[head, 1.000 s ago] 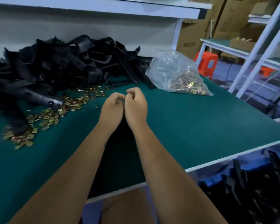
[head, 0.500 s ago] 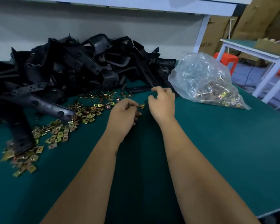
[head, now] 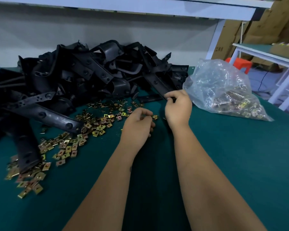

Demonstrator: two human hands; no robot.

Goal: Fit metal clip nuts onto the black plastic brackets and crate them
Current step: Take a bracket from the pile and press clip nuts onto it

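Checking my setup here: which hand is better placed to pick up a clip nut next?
Left. The left hand is curled right at the edge of the loose clip nuts on the table, while the right hand already grips the end of a black bracket.

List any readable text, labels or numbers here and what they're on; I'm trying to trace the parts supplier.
Brown cardboard box behind the white shelf post: dark printed characters, too small and blurred to read.
Clear plastic bag of clip nuts: no label visible.
Black plastic brackets and loose brass-coloured clip nuts: no legible markings.
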